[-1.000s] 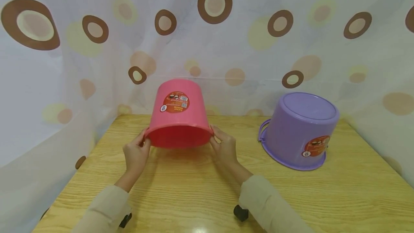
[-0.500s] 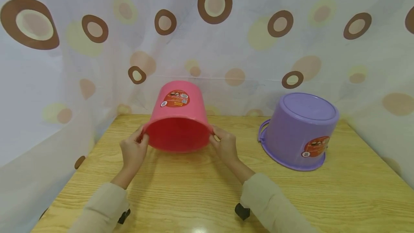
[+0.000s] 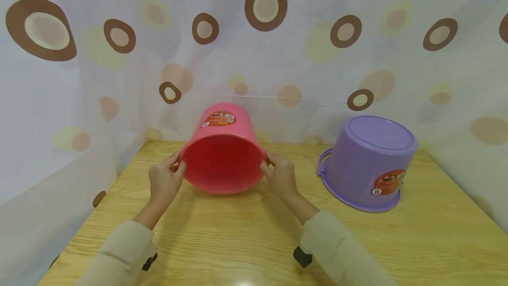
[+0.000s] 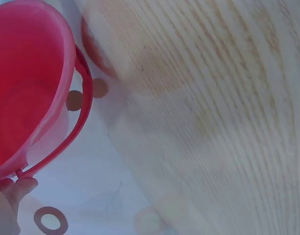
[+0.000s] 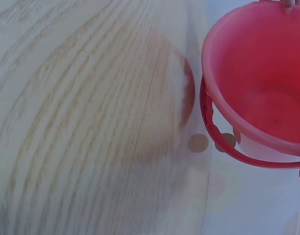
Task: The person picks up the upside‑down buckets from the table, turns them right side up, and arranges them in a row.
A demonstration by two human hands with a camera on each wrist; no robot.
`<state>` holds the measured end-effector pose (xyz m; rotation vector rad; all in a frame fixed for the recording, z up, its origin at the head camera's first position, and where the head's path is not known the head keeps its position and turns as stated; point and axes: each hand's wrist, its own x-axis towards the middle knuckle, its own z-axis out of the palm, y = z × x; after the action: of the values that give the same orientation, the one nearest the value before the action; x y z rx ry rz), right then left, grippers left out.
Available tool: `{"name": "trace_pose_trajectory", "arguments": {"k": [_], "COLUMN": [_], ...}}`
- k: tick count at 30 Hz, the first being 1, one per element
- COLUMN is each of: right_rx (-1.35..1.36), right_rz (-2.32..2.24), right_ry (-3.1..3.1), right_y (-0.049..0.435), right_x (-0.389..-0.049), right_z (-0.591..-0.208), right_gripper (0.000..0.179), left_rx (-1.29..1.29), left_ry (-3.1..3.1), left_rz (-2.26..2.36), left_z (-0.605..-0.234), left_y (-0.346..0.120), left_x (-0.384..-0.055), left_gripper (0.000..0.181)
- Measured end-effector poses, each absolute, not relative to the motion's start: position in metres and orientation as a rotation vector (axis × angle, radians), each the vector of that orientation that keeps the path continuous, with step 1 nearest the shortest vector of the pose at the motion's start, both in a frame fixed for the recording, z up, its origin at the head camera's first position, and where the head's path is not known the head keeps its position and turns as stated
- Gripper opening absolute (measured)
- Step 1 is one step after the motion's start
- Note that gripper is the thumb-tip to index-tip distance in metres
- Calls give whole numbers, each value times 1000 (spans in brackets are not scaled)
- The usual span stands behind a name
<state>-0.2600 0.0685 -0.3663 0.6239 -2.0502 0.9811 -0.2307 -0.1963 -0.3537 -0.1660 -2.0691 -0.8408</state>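
Observation:
A pink bucket (image 3: 246, 122) with a round red label is tilted on the left half of the table, its mouth facing me and its base toward the back. My left hand (image 3: 164, 182) pinches the rim at its left side, thumb at the front. On the opposite side my right hand (image 3: 282, 180) grips the rim the same way. In the left wrist view the bucket's inside (image 4: 27, 88) shows nothing in it, and the pink handle (image 4: 84, 98) hangs beneath the rim. The right wrist view has the same handle (image 5: 228, 147) below the bucket.
A purple bucket (image 3: 365, 167) stands upside down on the right of the wooden table (image 3: 238, 242), its handle out to the left. A white curtain (image 3: 301, 69) with brown circles hangs behind the table and along both sides.
Both hands have tipped the pink bucket further, so its mouth now turns up toward me and more of the inside shows. The purple bucket has stayed in place.

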Motion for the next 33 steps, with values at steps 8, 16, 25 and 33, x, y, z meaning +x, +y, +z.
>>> {"name": "trace_pose_trajectory", "arguments": {"k": [8, 16, 25, 33], "right_rx": [601, 608, 610, 570], "right_rz": [994, 964, 998, 1091], "right_ry": [-2095, -2131, -2180, -2231], "right_y": [72, 75, 79, 82], "right_x": [-257, -257, -256, -256], "right_z": [-354, -338, -323, -313], "right_gripper": [18, 12, 21, 22], "left_rx": [-169, -170, -137, -148], "left_ry": [-2126, -2207, -2272, -2310], "left_rz": [-800, -760, -696, -739], "left_z": [-343, -330, -316, -305], "left_y": [-196, -200, -201, -200], "left_x": [-230, -230, -230, -232], "left_gripper": [20, 23, 28, 30]}}
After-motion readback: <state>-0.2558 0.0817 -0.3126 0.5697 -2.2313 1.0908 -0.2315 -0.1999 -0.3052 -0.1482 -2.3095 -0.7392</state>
